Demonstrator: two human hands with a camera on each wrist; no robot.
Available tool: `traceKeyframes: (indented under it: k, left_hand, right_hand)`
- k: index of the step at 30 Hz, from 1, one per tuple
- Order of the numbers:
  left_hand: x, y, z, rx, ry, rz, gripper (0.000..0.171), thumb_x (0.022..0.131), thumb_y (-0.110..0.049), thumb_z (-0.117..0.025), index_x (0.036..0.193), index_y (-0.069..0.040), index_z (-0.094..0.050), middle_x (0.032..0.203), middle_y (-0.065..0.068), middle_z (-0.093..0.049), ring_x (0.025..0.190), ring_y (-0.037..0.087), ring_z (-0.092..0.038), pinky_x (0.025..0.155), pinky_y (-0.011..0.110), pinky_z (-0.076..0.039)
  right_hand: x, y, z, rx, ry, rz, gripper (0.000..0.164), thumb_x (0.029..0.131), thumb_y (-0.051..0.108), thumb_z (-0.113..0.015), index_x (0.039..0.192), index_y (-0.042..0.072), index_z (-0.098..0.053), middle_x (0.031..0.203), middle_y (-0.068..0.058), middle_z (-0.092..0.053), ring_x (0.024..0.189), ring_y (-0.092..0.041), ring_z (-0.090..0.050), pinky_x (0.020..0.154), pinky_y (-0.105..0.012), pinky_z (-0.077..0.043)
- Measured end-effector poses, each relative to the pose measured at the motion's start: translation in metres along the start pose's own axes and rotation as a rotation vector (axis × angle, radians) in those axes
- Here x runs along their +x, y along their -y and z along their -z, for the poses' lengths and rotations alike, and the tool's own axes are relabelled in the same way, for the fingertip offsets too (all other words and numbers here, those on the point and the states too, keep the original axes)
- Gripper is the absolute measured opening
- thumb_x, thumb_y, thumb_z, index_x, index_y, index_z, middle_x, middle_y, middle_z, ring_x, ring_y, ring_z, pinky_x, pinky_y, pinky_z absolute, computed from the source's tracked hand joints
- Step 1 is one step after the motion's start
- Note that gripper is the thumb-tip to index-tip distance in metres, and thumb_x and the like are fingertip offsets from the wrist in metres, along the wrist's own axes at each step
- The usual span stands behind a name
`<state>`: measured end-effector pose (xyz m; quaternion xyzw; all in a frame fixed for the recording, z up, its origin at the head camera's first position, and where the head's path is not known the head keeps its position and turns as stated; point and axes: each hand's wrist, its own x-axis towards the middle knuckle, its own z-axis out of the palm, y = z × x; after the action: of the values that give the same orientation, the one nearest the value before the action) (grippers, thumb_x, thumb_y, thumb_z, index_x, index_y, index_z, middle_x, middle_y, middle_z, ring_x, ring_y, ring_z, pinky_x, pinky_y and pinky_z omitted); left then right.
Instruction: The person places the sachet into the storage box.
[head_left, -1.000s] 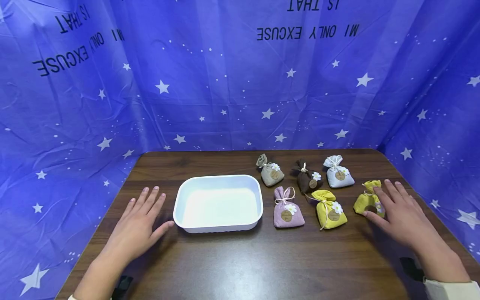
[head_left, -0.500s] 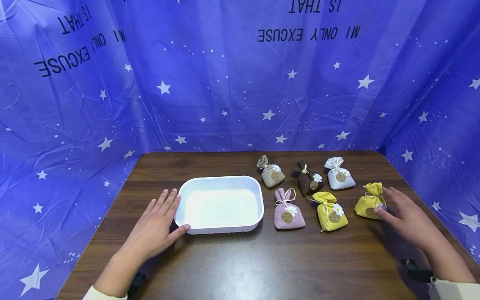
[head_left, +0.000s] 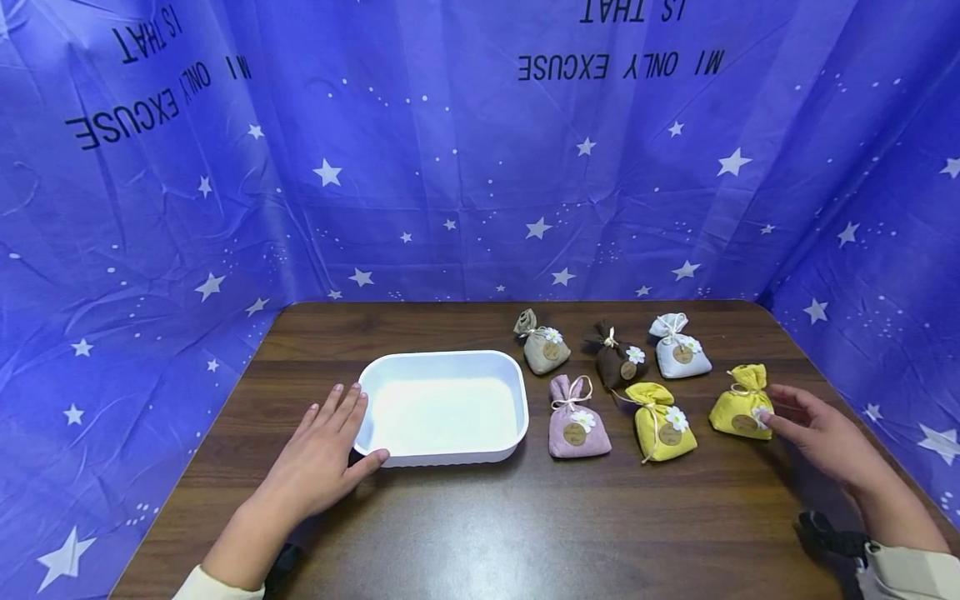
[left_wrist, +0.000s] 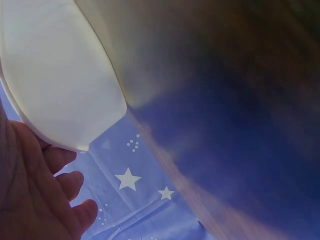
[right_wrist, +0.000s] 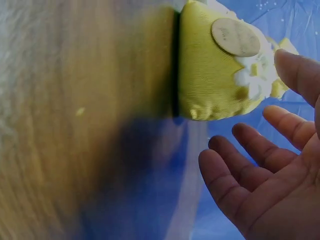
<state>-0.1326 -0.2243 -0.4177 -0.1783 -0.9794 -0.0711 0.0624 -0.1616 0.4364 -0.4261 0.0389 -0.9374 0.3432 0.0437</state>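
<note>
My left hand (head_left: 318, 458) lies along the left side of the white tray (head_left: 517, 446), fingers extended at the rim and thumb at its front corner. In the left wrist view, fingertips (left_wrist: 70, 185) show beside the tray (left_wrist: 60, 75). On the right, a yellow drawstring pouch (head_left: 727, 410) with a white flower and round tag stands on the table. Just right of it is my right hand (head_left: 821, 433), thumb overlapping the flower in the head view. The right wrist view has the pouch (right_wrist: 205, 80) in front of the spread, loosely bent fingers (right_wrist: 250, 145), not gripped.
More drawstring pouches sit between tray and right hand: a pink one (head_left: 577, 433), another yellow one (head_left: 660, 442), a beige one (head_left: 543, 354), a dark brown one (head_left: 611, 367) and a grey-white one (head_left: 678, 362). A blue starry curtain (head_left: 450, 167) surrounds the wooden table (head_left: 480, 533).
My left hand has moved right, from beside the tray to its left rim. The right hand has come down off the top of the yellow pouch to its right side.
</note>
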Motion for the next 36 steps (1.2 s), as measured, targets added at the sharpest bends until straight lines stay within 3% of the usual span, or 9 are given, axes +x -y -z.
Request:
traceKeyframes:
  k: [2,6,10,14,19,28,31,36]
  left_hand:
    - [0.000,0.000,0.000,0.003,0.002,-0.003,0.090,0.096,-0.066,-0.045,0.152,0.003,-0.033,0.160,0.019,-0.027,0.148,0.039,-0.019,0.116,0.061,-0.019]
    - [-0.001,0.002,-0.001,0.012,-0.006,-0.019,0.089,0.096,-0.064,-0.046,0.151,0.005,-0.034,0.159,0.021,-0.026,0.147,0.040,-0.022,0.115,0.059,-0.023]
    - [-0.001,0.003,-0.002,0.018,-0.018,-0.034,0.088,0.097,-0.062,-0.048,0.149,0.008,-0.035,0.158,0.024,-0.027,0.146,0.041,-0.024,0.115,0.057,-0.027]
    - [0.001,0.004,-0.004,0.010,-0.022,-0.038,0.088,0.097,-0.062,-0.048,0.149,0.008,-0.035,0.158,0.023,-0.027,0.146,0.040,-0.024,0.114,0.057,-0.027]
    - [0.003,0.003,-0.005,-0.003,-0.019,-0.037,0.089,0.097,-0.063,-0.047,0.150,0.007,-0.034,0.159,0.023,-0.026,0.147,0.039,-0.022,0.115,0.057,-0.026]
    - [0.002,0.001,-0.003,0.011,0.008,-0.022,0.086,0.099,-0.061,-0.043,0.151,0.006,-0.032,0.160,0.022,-0.024,0.148,0.038,-0.020,0.118,0.056,-0.019]
    - [0.002,0.001,-0.002,0.012,0.010,-0.019,0.085,0.100,-0.060,-0.042,0.151,0.007,-0.032,0.159,0.023,-0.025,0.148,0.038,-0.020,0.118,0.055,-0.020]
    - [0.002,-0.001,-0.003,0.015,-0.006,-0.028,0.087,0.099,-0.061,-0.045,0.149,0.009,-0.035,0.158,0.024,-0.027,0.147,0.038,-0.023,0.116,0.055,-0.024]
  right_hand:
    - [0.001,-0.002,0.000,-0.001,0.019,-0.019,0.058,0.101,0.021,-0.061,0.137,-0.018,-0.039,0.131,-0.042,-0.046,0.096,0.012,-0.046,0.066,-0.006,-0.042]
    - [0.003,-0.005,-0.001,0.015,0.035,-0.031,0.059,0.101,0.024,-0.060,0.139,-0.017,-0.039,0.132,-0.039,-0.047,0.096,0.013,-0.046,0.067,-0.007,-0.043]
    - [0.006,-0.007,-0.001,0.071,0.042,-0.018,0.057,0.100,0.020,-0.062,0.137,-0.018,-0.040,0.119,-0.010,-0.060,0.092,0.019,-0.045,0.068,-0.011,-0.048]
    - [0.009,-0.009,-0.001,0.132,0.067,-0.019,0.057,0.100,0.015,-0.060,0.136,-0.022,-0.036,0.110,0.016,-0.052,0.090,0.015,-0.050,0.068,-0.019,-0.054]
    - [0.010,-0.012,-0.001,0.174,0.097,-0.063,0.059,0.102,0.016,-0.058,0.138,-0.022,-0.031,0.108,0.015,-0.052,0.088,0.013,-0.052,0.069,-0.022,-0.056]
    - [0.009,-0.017,-0.006,0.199,0.076,-0.071,0.054,0.101,0.013,-0.059,0.134,-0.021,-0.034,0.100,0.018,-0.054,0.085,0.009,-0.054,0.067,-0.022,-0.056]
    - [0.009,-0.017,-0.006,0.198,0.079,-0.085,0.054,0.101,0.014,-0.060,0.133,-0.021,-0.035,0.101,0.013,-0.055,0.084,0.009,-0.055,0.067,-0.022,-0.057]
    - [0.008,-0.015,-0.006,0.200,0.063,-0.095,0.052,0.100,0.015,-0.060,0.131,-0.021,-0.037,0.097,0.016,-0.056,0.082,0.007,-0.055,0.066,-0.022,-0.056]
